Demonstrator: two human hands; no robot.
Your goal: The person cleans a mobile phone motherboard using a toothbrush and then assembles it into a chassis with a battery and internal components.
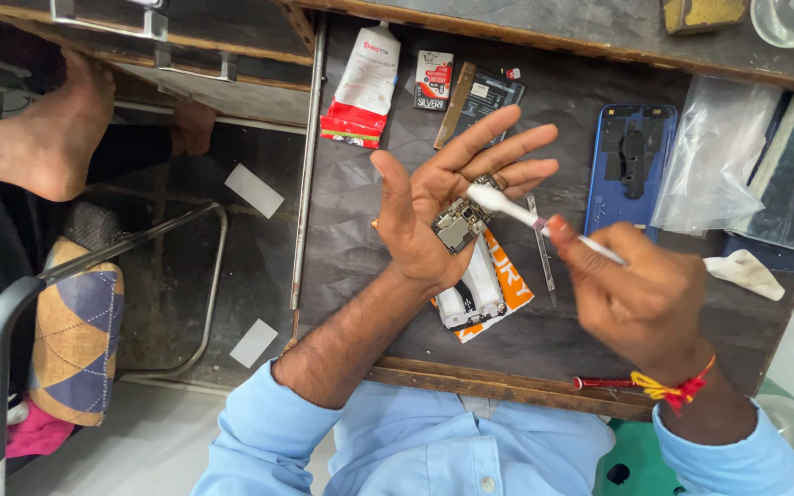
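Note:
My left hand [443,207] lies palm up over the dark worktable [360,211], fingers spread, with a small phone circuit board [459,223] resting in the palm. My right hand [640,298] grips a white brush-like tool [521,213] whose head touches the board. Under my left hand sit a white phone part [469,298] and an orange-and-white packet [510,280]. A pair of metal tweezers [542,253] lies between my hands.
A blue phone back frame [631,165] and a clear plastic bag [714,156] lie to the right, with a white cloth scrap [748,274]. A white and red glue tube [365,87], small packets [434,80] and a dark card sit at the far edge. Someone's bare foot [57,138] rests left.

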